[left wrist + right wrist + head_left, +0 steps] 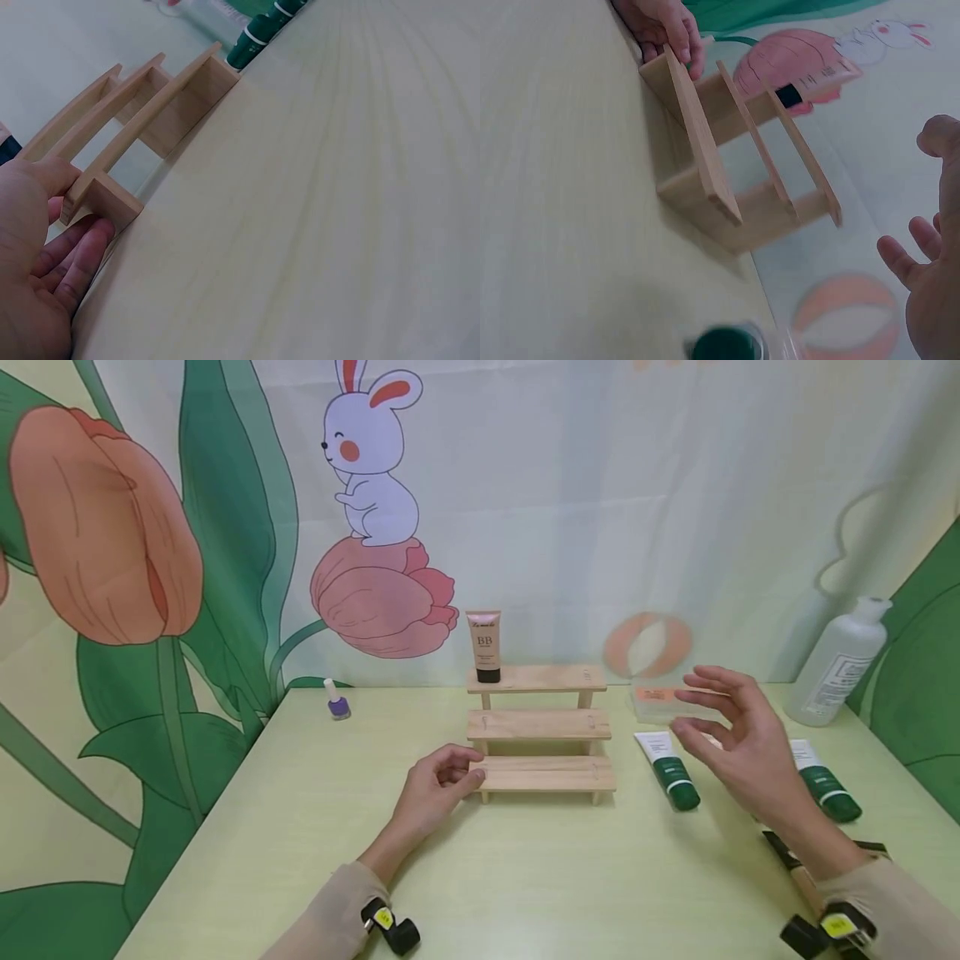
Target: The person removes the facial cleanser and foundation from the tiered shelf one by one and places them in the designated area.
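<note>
A small three-tier wooden stand (540,724) stands on the table. My left hand (442,785) holds the left end of its lowest step. In the left wrist view the thumb lies over that step (142,127), with the other fingers curled below. On the top step, at its left end, a beige BB cream tube (485,643) stands upright on its black cap. To the right of the stand, my right hand (742,747) is raised with fingers spread and nothing between them. It overlaps the space between two white-and-green tubes, a nearer-to-stand one (671,772) and another (828,785).
A purple nail polish bottle (338,703) stands at the back left. At the back right are a clear box (648,703) and a tall white bottle (840,664). Dark-ended tubes (783,852) lie partly hidden under my right forearm. A printed curtain hangs behind the table.
</note>
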{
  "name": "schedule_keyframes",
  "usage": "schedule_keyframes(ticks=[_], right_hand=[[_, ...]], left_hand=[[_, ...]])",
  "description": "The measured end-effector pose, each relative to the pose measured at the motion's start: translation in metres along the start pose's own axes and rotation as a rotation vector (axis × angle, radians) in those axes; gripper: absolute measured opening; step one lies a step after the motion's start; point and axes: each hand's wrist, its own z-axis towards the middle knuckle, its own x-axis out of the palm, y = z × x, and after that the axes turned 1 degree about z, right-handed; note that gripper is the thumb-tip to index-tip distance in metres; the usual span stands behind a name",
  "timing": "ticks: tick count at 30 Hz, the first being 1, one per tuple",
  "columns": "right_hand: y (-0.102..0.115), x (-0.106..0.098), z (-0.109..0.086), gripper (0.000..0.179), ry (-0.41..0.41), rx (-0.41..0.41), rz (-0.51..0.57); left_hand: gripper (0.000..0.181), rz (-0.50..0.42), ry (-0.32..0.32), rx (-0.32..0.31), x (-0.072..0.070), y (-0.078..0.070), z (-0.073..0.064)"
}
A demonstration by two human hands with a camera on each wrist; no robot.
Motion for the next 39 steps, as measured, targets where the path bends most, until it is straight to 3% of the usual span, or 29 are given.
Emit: schedule_keyframes(ticks=[9, 19, 28, 39], right_hand=[[0.002, 0.074, 0.056, 0.067, 0.089, -0.041, 0.253], [0.0, 0.143, 0.089, 0.066, 0.16, -0.008, 0.24], [0.011, 0.186, 0.119, 0.059, 0.154, 0.024, 0.211], [0.013, 0.21, 0.125, 0.047, 0.152, 0.079, 0.198]], left_hand=[[0.022, 0.011, 0.01, 0.004, -0.003, 0.002, -0.001], [0.021, 0.0, 0.007, -0.013, -0.001, 0.003, -0.001], [0.023, 0.005, 0.001, -0.001, -0.002, 0.001, 0.0], [0.022, -0.001, 0.006, -0.002, -0.002, 0.0, 0.0]])
